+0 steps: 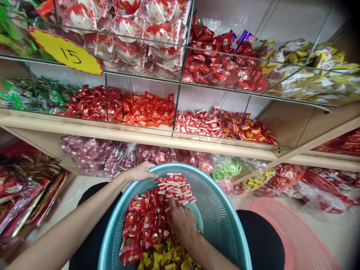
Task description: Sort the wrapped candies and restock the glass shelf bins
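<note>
A teal mesh basket point(222, 210) rests on my lap, holding red-wrapped candies point(143, 221), red-and-white wrapped candies point(177, 187) and yellow ones point(165, 260). My left hand point(140, 171) grips the basket's far left rim. Inside the basket, my right hand point(181, 221) lies on the candies, its fingers curled down at the edge of the red-and-white pile. Whether those fingers hold any candy is hidden.
Glass-fronted shelf compartments point(177, 108) ahead hold piles of red, green and yellow wrapped candies. A yellow tag reading 15 point(66, 52) hangs upper left. Bagged candies point(112, 155) lie under the shelf. A pink basket point(292, 236) sits at my right, packaged goods point(25, 195) at my left.
</note>
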`<action>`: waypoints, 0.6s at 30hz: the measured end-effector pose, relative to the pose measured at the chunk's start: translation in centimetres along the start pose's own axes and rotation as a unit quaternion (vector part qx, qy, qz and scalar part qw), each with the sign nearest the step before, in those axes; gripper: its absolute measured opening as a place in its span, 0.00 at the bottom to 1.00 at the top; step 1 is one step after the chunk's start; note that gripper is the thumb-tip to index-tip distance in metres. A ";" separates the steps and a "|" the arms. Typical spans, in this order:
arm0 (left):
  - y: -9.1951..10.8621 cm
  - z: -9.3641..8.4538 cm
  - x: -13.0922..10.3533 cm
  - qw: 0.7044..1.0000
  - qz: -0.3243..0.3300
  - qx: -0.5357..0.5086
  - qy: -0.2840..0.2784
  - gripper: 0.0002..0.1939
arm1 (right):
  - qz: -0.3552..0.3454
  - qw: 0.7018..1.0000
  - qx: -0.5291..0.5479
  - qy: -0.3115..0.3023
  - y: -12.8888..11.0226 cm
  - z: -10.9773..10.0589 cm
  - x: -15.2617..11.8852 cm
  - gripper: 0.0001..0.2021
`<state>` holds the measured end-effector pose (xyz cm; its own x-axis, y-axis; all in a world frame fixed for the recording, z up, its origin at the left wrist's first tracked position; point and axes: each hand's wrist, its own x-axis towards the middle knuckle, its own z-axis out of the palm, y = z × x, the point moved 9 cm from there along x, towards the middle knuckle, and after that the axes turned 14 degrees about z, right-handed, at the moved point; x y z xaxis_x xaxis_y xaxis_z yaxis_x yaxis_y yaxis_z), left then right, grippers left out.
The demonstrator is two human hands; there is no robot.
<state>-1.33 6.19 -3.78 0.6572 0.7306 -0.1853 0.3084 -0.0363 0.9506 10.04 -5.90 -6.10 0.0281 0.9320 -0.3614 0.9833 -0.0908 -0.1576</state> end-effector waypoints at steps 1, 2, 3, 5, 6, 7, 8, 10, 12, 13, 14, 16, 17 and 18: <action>0.0 0.1 0.1 1.000 0.002 -0.002 0.000 0.15 | 0.000 1.000 -0.001 0.010 0.1 0.2 0.0 0.18; 0.0 0.1 0.2 1.000 0.003 -0.002 0.000 0.15 | -0.001 1.000 0.002 0.017 0.2 0.4 0.1 0.18; -0.1 0.1 0.3 1.000 0.003 -0.002 0.001 0.14 | 0.002 1.000 0.006 0.019 0.4 0.5 0.1 0.19; -0.3 -0.1 0.4 1.000 -0.003 0.002 0.002 0.14 | 0.016 1.000 0.013 0.007 1.1 0.5 0.2 0.20; -0.4 -0.2 0.5 1.000 -0.006 0.005 0.001 0.13 | 0.027 0.999 0.016 -0.005 1.5 0.5 0.3 0.20; -0.5 -0.2 0.6 1.000 -0.006 0.009 -0.002 0.13 | 0.036 0.999 0.019 -0.017 1.9 0.4 0.4 0.21; -0.5 -0.3 0.7 1.000 -0.004 0.016 -0.008 0.12 | 0.041 0.998 0.022 -0.029 2.3 0.3 0.4 0.21; -0.4 -0.3 0.9 0.999 0.004 0.037 -0.022 0.11 | 0.040 0.998 0.025 -0.047 2.8 0.0 0.5 0.21; -0.3 -0.4 1.1 0.998 0.014 0.060 -0.032 0.11 | 0.038 0.997 0.017 -0.065 3.1 0.0 0.5 0.20; -0.2 -0.4 1.2 0.997 0.019 0.071 -0.035 0.11 | 0.041 0.996 0.007 -0.074 3.3 0.2 0.6 0.19; -0.2 -0.5 1.3 0.996 0.023 0.081 -0.036 0.11 | 0.046 0.996 -0.004 -0.081 3.4 0.4 0.6 0.19; -0.2 -0.6 1.4 0.994 0.028 0.094 -0.038 0.11 | 0.049 0.994 -0.027 -0.090 3.4 0.9 0.7 0.20; -0.3 -0.6 1.5 0.994 0.027 0.099 -0.038 0.11 | 0.047 0.994 -0.035 -0.093 3.4 1.2 0.7 0.21; -0.3 -0.6 1.5 0.994 0.026 0.101 -0.039 0.11 | 0.043 0.994 -0.041 -0.094 3.2 1.4 0.7 0.22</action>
<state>-0.88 7.72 -4.22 0.7243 0.6699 -0.1633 0.3999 -0.2152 0.8910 12.99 -6.06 -8.17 0.0855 0.8392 -0.5371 0.9903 -0.1308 -0.0467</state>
